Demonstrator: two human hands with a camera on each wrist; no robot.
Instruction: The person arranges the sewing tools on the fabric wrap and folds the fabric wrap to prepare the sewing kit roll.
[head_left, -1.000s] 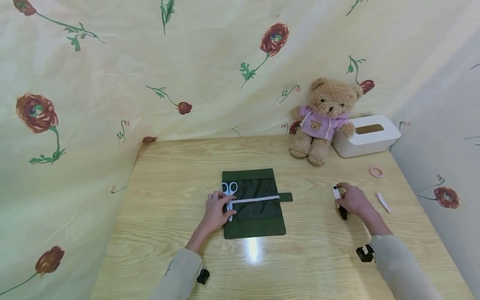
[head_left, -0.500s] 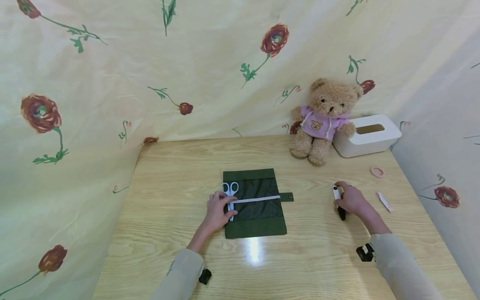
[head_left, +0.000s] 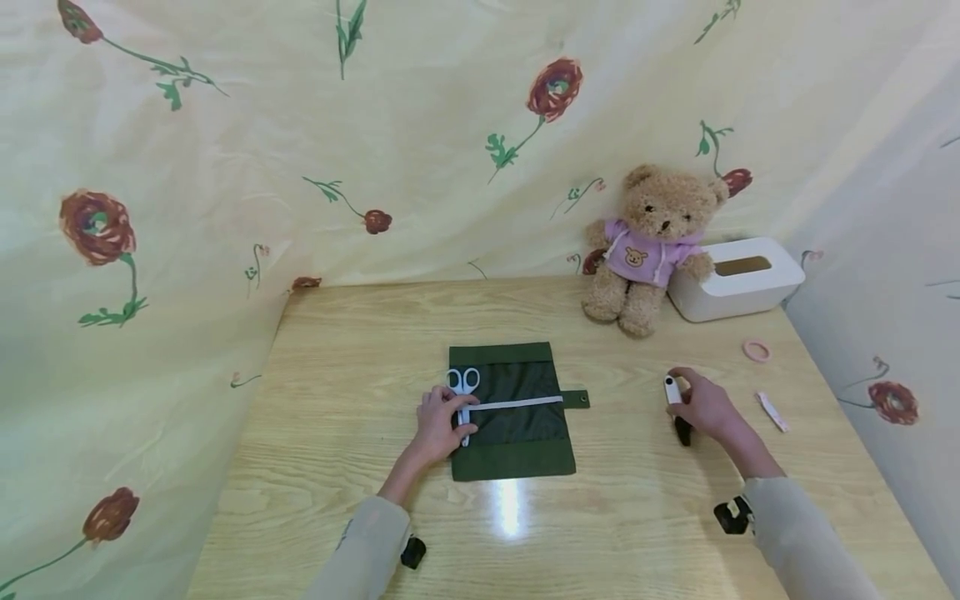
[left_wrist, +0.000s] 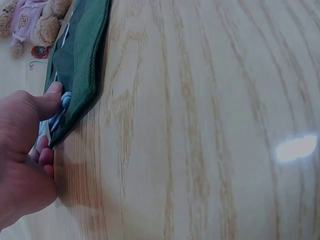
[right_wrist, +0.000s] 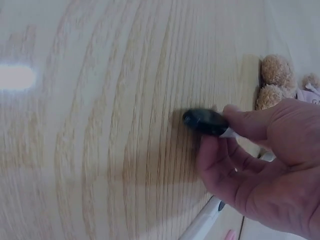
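A dark green fabric roll-up case (head_left: 517, 461) lies unfolded on the table, with a white band across its black lining. Light-blue scissors (head_left: 463, 382) lie along its left edge, finger loops toward the wall. My left hand (head_left: 437, 425) holds the scissors there, thumb and forefinger over them; the left wrist view shows the thumb (left_wrist: 50, 100) at the case's edge, other fingers partly hidden. To the right, my right hand (head_left: 708, 406) pinches a slim white object with a black end (head_left: 672, 390) between thumb and fingers. Its black end (right_wrist: 205, 121) points away from the palm in the right wrist view.
On the right, a pink ring (head_left: 757, 351) and a small white-and-pink tool (head_left: 772, 412) lie on the wooden table (head_left: 322, 467). A teddy bear (head_left: 651, 258) in a purple hoodie sits at the back beside a white tissue box (head_left: 738, 292). Flowered cloth (head_left: 420, 125) hangs behind.
The head view has shifted slightly. Both hands stay where they were on the table, with the same things in their fingers.
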